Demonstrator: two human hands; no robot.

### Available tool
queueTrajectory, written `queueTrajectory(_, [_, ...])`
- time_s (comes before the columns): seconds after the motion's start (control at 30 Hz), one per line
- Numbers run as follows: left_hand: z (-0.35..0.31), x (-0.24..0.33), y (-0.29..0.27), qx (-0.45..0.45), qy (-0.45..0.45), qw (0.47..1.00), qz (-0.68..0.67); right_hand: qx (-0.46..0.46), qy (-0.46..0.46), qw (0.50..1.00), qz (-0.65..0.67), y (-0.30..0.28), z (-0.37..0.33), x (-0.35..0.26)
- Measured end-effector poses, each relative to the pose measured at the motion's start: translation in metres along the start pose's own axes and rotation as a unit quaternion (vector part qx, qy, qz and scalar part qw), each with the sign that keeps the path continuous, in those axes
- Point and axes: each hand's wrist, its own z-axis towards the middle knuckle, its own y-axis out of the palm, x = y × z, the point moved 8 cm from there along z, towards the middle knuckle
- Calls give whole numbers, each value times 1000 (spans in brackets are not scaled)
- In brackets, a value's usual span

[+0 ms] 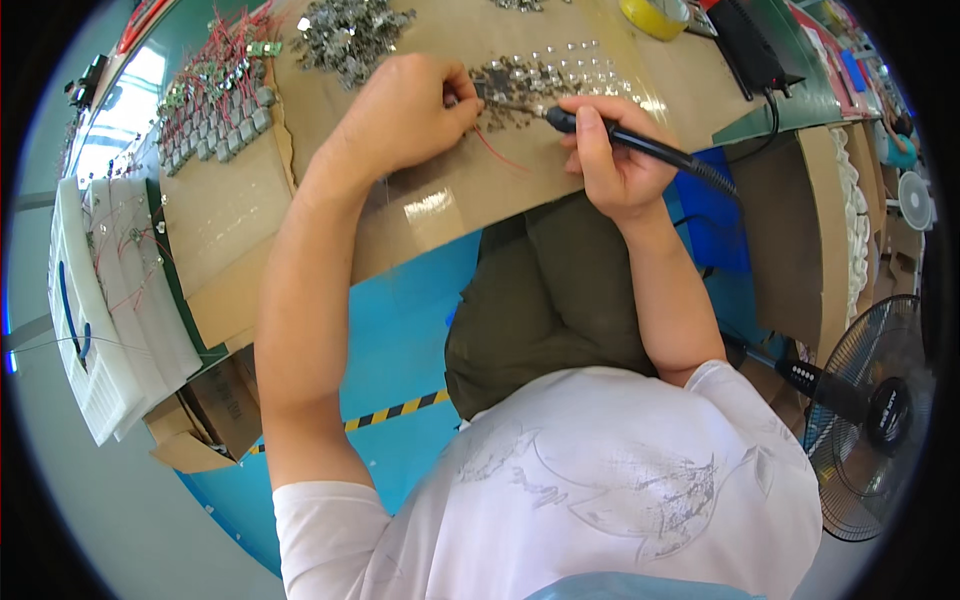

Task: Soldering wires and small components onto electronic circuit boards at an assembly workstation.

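A soldering iron [645, 148] hangs over the cardboard-covered surface [450, 45] toward its near edge, its tip pointing left. The right hand [625, 165] pinches its black handle between fingers. The left hand's [410, 115] fingers press together on a red wire [500, 157], the exact grip hidden. Around lie small metal parts [530, 75]; red-wired grey components [225, 125] fill the surface's left edge.

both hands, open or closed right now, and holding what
Left hand: closed beside a red wire; exact grip hidden.
Right hand: closed, holding a black soldering iron.
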Motion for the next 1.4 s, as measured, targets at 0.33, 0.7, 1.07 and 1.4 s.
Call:
queueTrajectory(0.33, [-2,0,1,-1,-6,1000,-15,30,26,998,53,-6,-4,3])
queueTrajectory(0.7, [-5,2,1,-14,-24,999,-28,45,-129,944,-299,-42,51,-8])
queueTrajectory(1.07, [-2,2,1,-15,-10,1000,-24,-58,-180,959,-210,-8,61,4])
queueTrajectory(1.4, [-2,4,0,-25,-27,999,-29,-211,-203,932,-212,61,59,3])
